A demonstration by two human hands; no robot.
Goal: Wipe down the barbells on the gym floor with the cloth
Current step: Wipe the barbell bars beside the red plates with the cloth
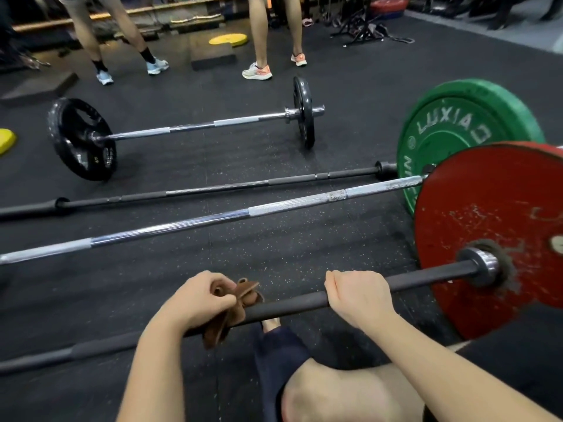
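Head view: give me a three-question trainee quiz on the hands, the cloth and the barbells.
1. True or false: the left hand holds the brown cloth against the nearest black bar.
2. Which plate sits on the bar in the right hand's grip? A green, B red, C yellow.
3. How many barbells lie on the floor?
Key: 1 true; 2 B, the red plate; 3 four.

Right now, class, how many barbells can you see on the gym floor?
4. Nearest: the black barbell carrying the red plate. Behind it: the chrome barbell, then the second black barbell. Farthest: the far chrome barbell with black plates. More may lie outside the frame.
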